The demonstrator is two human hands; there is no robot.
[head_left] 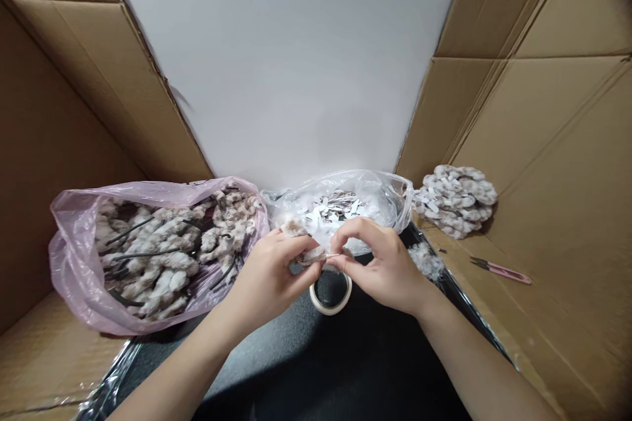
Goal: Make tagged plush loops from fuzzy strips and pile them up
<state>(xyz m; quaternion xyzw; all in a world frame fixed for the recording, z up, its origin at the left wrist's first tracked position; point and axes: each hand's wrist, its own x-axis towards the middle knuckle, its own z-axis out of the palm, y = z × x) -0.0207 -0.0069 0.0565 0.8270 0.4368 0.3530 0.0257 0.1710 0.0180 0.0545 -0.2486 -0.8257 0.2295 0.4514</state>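
My left hand (pixel 276 270) is closed round a fluffy grey-white piece (pixel 295 228), part of which sticks out above the fingers. Close beside it on the right, my right hand (pixel 378 263) pinches a thin pale strip (pixel 333 255) at the end of that piece. A white ring-shaped roll (pixel 330 309) lies on the black surface just below both hands. Behind them a clear plastic bag (pixel 395 194) holds small white tags (pixel 336 205) and thin strips.
At left, a pink plastic bag (pixel 74 263) holds fluffy pieces (pixel 168 263) with dark stems. A fluffy bundle (pixel 457 200) and pink-handled snips (pixel 508 272) lie on cardboard at right. Fluff (pixel 425 260) sits by the black surface's (pixel 345 368) right edge.
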